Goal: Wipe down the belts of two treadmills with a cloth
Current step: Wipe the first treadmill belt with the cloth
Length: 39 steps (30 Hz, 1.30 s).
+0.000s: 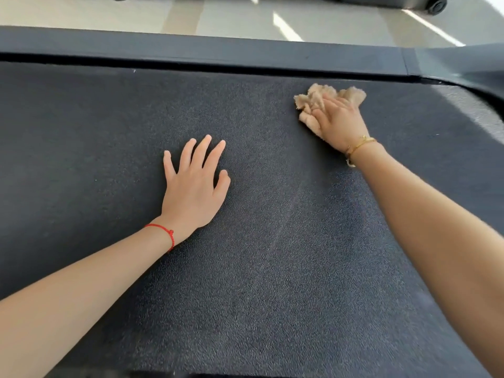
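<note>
Two hands: both are seen laid on one dark treadmill belt (272, 268), well apart from each other.
Left hand (195, 186): pressed palm-down on the bare belt around the middle, fingers spread wide and flat, nothing gripped under it.
Left wrist: a thin red string bracelet (163, 232) is worn just behind the hand.
Right hand (339, 122): stretched out to the far right part of the belt, laid on top of the cloth with the fingers fairly straight; the cloth is pinned under the palm and fingers rather than balled up in a fist.
Right wrist: a gold bangle (360, 144) is worn there.
Cloth (313, 100): tan, fluffy and crumpled, seen poking out past the fingertips on the far side and along the left edge of the hand; it is resting on the belt close to the far side rail.
Belt surface: a pebbled, dark grey texture is shown, with a faint pale streak running from near centre up toward the far right.
Side rail (218, 54): a smooth dark strip is seen along the far edge of the belt, curving down at the far right corner.
Floor (245, 17): pale and glossy, visible beyond the rail, with bright streaks of light reflected on it.
Far background: dark bits of other equipment (436, 5) are cut off at the top edge, too little shown to be named.
</note>
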Motion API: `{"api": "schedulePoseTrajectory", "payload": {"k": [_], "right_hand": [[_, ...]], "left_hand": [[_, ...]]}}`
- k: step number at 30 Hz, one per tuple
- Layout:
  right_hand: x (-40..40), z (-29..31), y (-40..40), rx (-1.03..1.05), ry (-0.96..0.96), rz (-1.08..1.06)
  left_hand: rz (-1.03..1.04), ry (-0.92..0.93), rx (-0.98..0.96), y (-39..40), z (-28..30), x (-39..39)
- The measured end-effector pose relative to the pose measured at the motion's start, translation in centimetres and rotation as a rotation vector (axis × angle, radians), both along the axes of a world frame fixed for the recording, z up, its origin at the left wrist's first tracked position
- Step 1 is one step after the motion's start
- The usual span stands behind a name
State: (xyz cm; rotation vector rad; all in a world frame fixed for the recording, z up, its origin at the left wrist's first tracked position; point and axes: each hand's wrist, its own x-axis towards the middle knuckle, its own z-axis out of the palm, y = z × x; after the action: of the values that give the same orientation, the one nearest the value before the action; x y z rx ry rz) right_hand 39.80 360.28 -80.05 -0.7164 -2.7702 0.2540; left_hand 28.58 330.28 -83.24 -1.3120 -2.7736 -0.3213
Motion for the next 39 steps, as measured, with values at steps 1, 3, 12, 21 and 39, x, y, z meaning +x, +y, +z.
{"api": "schedulePoseTrajectory", "payload": {"k": [1,3,12,21,39], "right_hand": [[0.6,-0.2,-1.0,-0.006,0.014,0.015],[2.1,-0.5,-3.4,0.013,0.025,0.078],[13.5,-1.5,-10.3,0.021,0.028,0.182],[16.5,-0.3,-17.5,0.057,0.085,0.147],[19.9,-1.0,-19.7,0.037,0.033,0.028]], "left_hand": [[0.000,-0.006,0.005,0.0,0.0,0.1],[-0.002,-0.016,0.014,0.0,0.2,0.2],[0.002,-0.053,0.056,-0.2,0.2,0.6],[0.013,-0.070,0.042,-0.3,0.3,1.0],[-0.175,-0.117,0.020,-0.1,0.7,6.5]]}}
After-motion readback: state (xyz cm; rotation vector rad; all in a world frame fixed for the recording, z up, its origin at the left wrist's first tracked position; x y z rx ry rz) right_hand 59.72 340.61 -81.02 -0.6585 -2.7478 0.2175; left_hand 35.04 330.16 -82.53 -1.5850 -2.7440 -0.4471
